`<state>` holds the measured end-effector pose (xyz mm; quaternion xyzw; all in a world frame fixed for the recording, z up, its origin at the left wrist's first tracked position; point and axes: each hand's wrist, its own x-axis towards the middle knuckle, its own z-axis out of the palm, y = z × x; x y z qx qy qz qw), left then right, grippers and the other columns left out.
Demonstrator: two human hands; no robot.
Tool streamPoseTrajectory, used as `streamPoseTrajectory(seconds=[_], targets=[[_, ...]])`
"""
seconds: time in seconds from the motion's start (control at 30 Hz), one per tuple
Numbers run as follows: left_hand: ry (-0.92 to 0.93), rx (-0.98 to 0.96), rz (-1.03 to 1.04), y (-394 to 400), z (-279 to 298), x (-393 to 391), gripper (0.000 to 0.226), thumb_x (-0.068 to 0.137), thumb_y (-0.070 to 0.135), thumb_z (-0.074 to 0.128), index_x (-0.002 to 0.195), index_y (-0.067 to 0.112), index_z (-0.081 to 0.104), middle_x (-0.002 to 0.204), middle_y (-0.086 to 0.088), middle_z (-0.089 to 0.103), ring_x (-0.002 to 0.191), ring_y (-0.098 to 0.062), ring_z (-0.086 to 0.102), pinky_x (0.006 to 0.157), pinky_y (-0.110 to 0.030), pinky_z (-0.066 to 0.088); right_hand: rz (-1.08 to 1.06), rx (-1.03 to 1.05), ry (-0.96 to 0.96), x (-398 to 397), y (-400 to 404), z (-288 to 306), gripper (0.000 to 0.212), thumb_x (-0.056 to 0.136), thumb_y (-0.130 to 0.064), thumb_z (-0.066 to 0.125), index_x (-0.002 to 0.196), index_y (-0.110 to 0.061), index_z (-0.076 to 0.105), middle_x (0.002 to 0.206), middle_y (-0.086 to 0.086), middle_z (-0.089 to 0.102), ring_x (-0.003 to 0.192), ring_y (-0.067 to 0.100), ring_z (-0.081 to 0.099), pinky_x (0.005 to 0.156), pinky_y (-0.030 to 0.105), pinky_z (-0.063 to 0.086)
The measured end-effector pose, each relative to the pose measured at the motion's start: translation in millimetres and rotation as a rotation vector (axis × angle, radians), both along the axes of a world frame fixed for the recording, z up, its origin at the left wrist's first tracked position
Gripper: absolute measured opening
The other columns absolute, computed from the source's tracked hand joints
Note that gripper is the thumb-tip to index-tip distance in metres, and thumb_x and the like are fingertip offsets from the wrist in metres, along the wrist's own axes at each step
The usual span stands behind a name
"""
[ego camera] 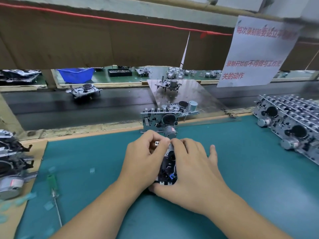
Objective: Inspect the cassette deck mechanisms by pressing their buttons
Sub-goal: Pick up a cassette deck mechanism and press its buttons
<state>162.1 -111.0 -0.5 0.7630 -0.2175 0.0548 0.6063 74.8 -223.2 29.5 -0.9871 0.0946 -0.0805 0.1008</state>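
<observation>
Matting (241, 178) in teal covered the bench and served as my landmark: everything else I placed against it. Beyond its far edge ran a dark conveyor belt (69, 107), carrying one loose mechanism (84, 90) towards the left, and above that hung a brown cardboard screen (103, 42) with a white paper notice (255, 52) in red characters at the right. On the mat's right edge I saw a packed stack of cassette deck mechanisms (293, 121), motors facing me; off its left edge another heap of mechanisms (12, 163) sat on the cardboard margin. At the mat's far edge, near the middle, a second pile of decks (162, 118) stood just beyond my hands. At the mat's centre lay the cassette deck mechanism (168, 167) under inspection, held between both hands. My left hand (143, 163) curled round its left side, fingertips bent over a small metal key at its far end. My right hand (191, 169) gripped its right side, thumb under the near edge, fingers reaching the same far end, little finger splayed. Near the mat's left edge lay a green-handled screwdriver (54, 188).
</observation>
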Motion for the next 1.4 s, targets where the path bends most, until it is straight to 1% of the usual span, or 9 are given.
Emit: streamPoseTrajectory(seconds=[0.37,0.47,0.57,0.67,0.83,0.9,0.97,1.17,1.4], targets=[[-0.119,0.047,0.046,-5.0,1.8,-9.0,0.015,0.095,0.029,0.068,0.080,0.033,0.066,0.077,0.021,0.069,0.070,-0.001,0.064,0.063,-0.011,0.043,-0.006,0.185,0.007,1.5,-7.6,9.5,0.094,0.032,-0.081,0.070,0.115,-0.044,0.043,0.113,-0.025,0.044,0.122,0.006,0.040,0.115,0.061,0.024],[0.008,-0.021,0.032,-5.1,1.1,-3.6,0.014,0.092,0.030,0.071,0.079,0.035,0.070,0.065,0.018,0.068,0.057,0.002,0.057,0.057,-0.011,0.041,0.011,0.174,0.019,2.1,-8.1,8.5,0.107,0.036,-0.082,0.071,0.131,-0.045,0.037,0.140,-0.020,0.034,0.146,0.010,0.015,0.119,0.065,0.006],[0.108,-0.133,0.019,-3.3,2.1,4.4,0.015,0.091,0.029,0.075,0.083,0.041,0.073,0.063,0.014,0.066,0.056,-0.001,0.051,0.057,-0.016,0.042,0.089,0.195,0.076,2.2,-23.4,7.7,0.134,0.043,-0.079,0.077,0.150,-0.055,0.000,0.162,-0.018,-0.002,0.150,0.009,-0.013,0.122,0.056,0.005],[0.172,-0.221,0.044,-1.5,2.2,9.2,0.016,0.093,0.027,0.074,0.085,0.041,0.075,0.077,0.004,0.073,0.069,-0.006,0.059,0.071,-0.027,0.050,0.163,0.302,0.039,2.1,-40.6,9.2,0.137,0.052,-0.062,0.088,0.145,-0.064,-0.012,0.156,-0.022,0.024,0.144,0.006,0.016,0.110,0.033,0.030],[0.176,-0.290,-0.053,-3.4,5.7,4.5,0.014,0.103,0.042,0.055,0.094,0.033,0.062,0.070,0.018,0.055,0.066,-0.005,0.051,0.063,-0.029,0.046,0.131,0.336,-0.076,8.6,-48.3,-3.5,0.128,0.048,-0.063,0.087,0.148,-0.057,0.007,0.140,-0.029,0.041,0.132,0.000,0.032,0.096,0.017,0.028],[0.127,-0.289,-0.146,-2.2,6.9,2.2,0.025,0.100,0.049,0.049,0.092,0.030,0.062,0.077,0.013,0.055,0.072,-0.001,0.051,0.065,-0.022,0.046,0.117,0.354,-0.106,10.9,-51.3,-7.6,0.123,0.047,-0.065,0.085,0.146,-0.056,0.013,0.134,-0.030,0.042,0.127,-0.001,0.034,0.090,0.008,0.026],[0.104,-0.204,-0.224,-1.7,6.0,0.9,0.044,0.094,0.061,0.045,0.084,0.025,0.068,0.078,-0.001,0.062,0.073,-0.008,0.055,0.071,-0.029,0.047,0.125,0.356,-0.120,12.2,-54.1,-9.3,0.118,0.047,-0.065,0.084,0.143,-0.059,0.015,0.126,-0.037,0.038,0.121,-0.004,0.033,0.087,0.000,0.024],[0.029,-0.055,-0.198,-1.6,3.3,1.6,0.054,0.086,0.072,0.038,0.066,0.034,0.071,0.082,0.002,0.066,0.080,-0.007,0.058,0.078,-0.024,0.040,0.179,0.338,-0.130,11.1,-52.2,-8.4,0.109,0.050,-0.062,0.084,0.137,-0.062,0.017,0.114,-0.056,0.024,0.122,-0.003,0.031,0.092,0.010,0.027],[0.029,-0.031,-0.178,-2.2,4.1,1.0,0.055,0.084,0.072,0.039,0.066,0.033,0.073,0.086,-0.004,0.066,0.078,-0.004,0.058,0.071,-0.010,0.039,0.196,0.315,-0.132,12.1,-53.0,-10.4,0.112,0.055,-0.061,0.084,0.147,-0.052,0.021,0.116,-0.051,0.023,0.120,-0.007,0.023,0.094,0.009,0.024]])
